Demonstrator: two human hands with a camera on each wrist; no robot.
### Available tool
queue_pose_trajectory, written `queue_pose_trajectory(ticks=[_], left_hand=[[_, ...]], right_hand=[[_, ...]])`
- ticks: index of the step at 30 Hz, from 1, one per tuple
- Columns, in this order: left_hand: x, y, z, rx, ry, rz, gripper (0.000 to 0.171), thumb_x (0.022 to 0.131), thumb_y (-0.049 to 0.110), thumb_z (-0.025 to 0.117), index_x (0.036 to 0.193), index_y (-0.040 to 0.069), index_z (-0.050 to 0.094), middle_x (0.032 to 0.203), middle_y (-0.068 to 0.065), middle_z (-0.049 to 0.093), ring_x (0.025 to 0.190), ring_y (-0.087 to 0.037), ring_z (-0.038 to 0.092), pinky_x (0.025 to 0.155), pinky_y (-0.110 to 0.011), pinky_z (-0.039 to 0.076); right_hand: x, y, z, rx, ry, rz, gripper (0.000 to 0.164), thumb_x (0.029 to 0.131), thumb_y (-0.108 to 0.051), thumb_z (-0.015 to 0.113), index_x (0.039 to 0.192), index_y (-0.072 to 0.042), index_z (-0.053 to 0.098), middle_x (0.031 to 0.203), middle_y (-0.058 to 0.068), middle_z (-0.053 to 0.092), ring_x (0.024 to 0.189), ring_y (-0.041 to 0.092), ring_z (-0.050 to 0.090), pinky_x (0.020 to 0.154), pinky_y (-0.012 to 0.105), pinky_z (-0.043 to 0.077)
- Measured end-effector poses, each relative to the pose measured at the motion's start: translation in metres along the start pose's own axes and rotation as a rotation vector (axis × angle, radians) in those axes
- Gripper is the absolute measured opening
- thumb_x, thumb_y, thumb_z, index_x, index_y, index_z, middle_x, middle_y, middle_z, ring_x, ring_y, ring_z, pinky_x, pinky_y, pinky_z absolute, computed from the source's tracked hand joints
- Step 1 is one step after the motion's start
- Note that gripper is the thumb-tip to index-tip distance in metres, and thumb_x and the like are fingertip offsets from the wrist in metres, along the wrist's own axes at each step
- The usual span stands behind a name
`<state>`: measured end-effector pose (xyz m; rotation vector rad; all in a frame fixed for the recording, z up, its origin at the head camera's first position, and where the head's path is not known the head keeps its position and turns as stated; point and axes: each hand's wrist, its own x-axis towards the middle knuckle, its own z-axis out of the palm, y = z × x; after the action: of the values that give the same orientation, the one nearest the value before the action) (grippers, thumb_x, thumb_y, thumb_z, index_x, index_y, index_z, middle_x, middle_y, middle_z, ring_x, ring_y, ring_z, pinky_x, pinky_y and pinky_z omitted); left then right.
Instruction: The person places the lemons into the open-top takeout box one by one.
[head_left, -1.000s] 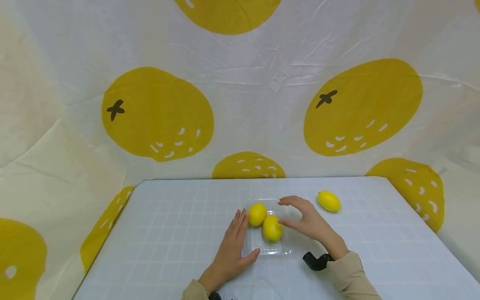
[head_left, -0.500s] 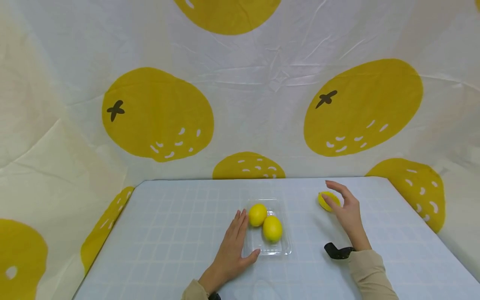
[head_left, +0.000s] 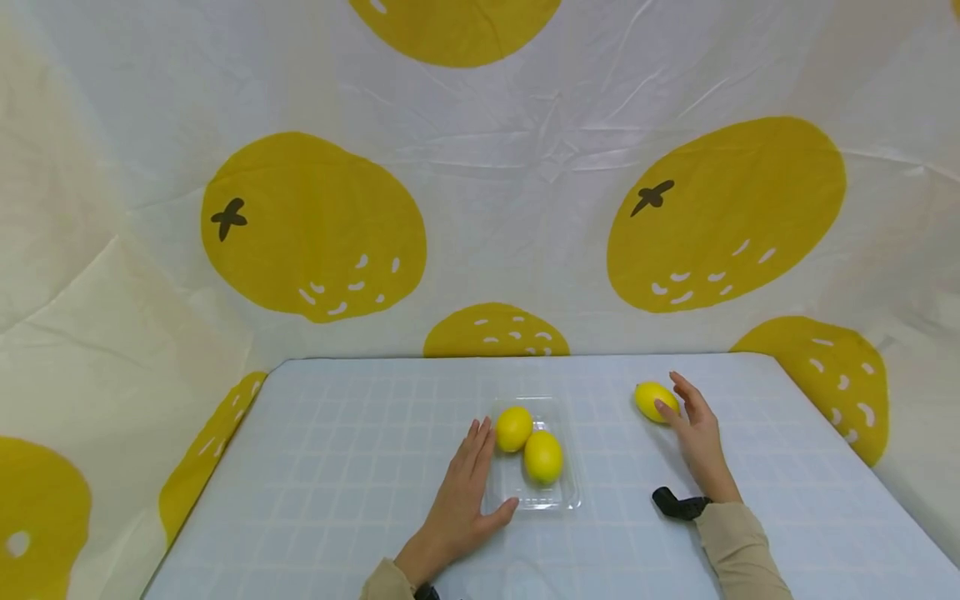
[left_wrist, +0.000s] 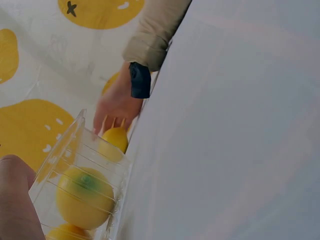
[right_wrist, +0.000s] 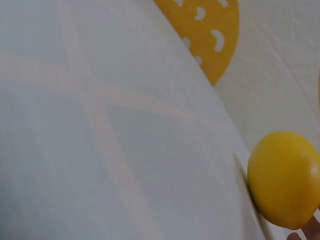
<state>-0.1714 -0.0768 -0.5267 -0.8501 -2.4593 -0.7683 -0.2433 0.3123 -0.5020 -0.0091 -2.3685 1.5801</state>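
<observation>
My left hand (head_left: 459,504) lies along the left side of a clear plastic tray (head_left: 551,504), fingers straight and thumb spread by its near edge. Two yellow lemons, a rear one (head_left: 514,429) and a nearer one (head_left: 543,458), sit inside the tray. In the left wrist view, the tray wall (left_wrist: 70,145) stands in front of a lemon (left_wrist: 85,197). At the back right, my right hand (head_left: 697,433) is at a third lemon (head_left: 656,402) on the table, thumb overlapping its right side and fingers parted. The right wrist view shows this lemon (right_wrist: 285,180) with fingertips at its lower edge.
A pale checked cloth covers the table (head_left: 360,467). Behind it hangs a white curtain (head_left: 517,208) printed with big yellow fruit. Black wrist straps, one with a mount (head_left: 678,505), sit below the sleeves.
My right hand has moved from above the tray to the third lemon at the right, then come lower on its right side. My left hand and the tray have stayed in place.
</observation>
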Motion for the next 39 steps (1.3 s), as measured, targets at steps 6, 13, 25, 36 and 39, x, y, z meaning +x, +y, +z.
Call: queue_pose_trajectory(ticks=[6,13,25,36,39], left_hand=[[0.000,0.001,-0.002,-0.009,-0.035,-0.034,0.091,0.090,0.050,0.060,0.156,-0.001,0.022,0.165,-0.011,0.014,0.151,-0.032,0.014,0.119,-0.050,0.022],[-0.001,0.001,-0.002,-0.029,-0.053,-0.047,0.092,0.090,0.049,0.061,0.156,-0.001,0.020,0.165,-0.013,0.015,0.151,-0.031,0.012,0.118,-0.053,0.022],[0.000,0.000,-0.001,-0.012,-0.020,-0.015,0.090,0.092,0.050,0.058,0.155,-0.003,0.022,0.164,-0.015,0.016,0.150,-0.034,0.016,0.121,-0.046,0.018],[0.002,0.002,-0.003,0.000,-0.015,-0.002,0.089,0.092,0.050,0.057,0.154,-0.004,0.024,0.164,-0.016,0.017,0.149,-0.036,0.018,0.117,-0.052,0.024],[0.001,0.001,-0.002,0.003,-0.006,0.005,0.088,0.093,0.050,0.057,0.154,-0.005,0.024,0.163,-0.016,0.017,0.149,-0.037,0.019,0.118,-0.049,0.023]], right_hand=[[0.000,0.004,0.003,-0.022,-0.077,0.000,0.068,0.100,-0.029,0.058,0.158,-0.013,0.025,0.162,0.015,0.023,0.147,0.037,0.020,0.116,0.018,0.021],[-0.003,0.008,0.005,-0.088,-0.123,-0.068,0.063,0.100,-0.019,0.059,0.156,-0.012,0.032,0.158,0.018,0.031,0.141,0.040,0.030,0.094,-0.002,0.027],[-0.006,0.009,0.007,-0.178,-0.141,-0.092,0.069,0.090,-0.020,0.074,0.152,-0.019,0.041,0.148,0.013,0.045,0.105,0.020,0.053,0.074,0.017,0.051],[-0.003,0.012,0.010,-0.253,-0.138,-0.168,0.066,0.086,-0.022,0.079,0.142,-0.011,0.047,0.147,0.010,0.048,0.088,0.010,0.054,0.071,0.017,0.049],[-0.005,0.009,0.010,-0.274,-0.159,-0.151,0.066,0.085,-0.024,0.079,0.142,-0.014,0.046,0.132,0.011,0.056,0.084,0.016,0.055,0.070,0.021,0.049]])
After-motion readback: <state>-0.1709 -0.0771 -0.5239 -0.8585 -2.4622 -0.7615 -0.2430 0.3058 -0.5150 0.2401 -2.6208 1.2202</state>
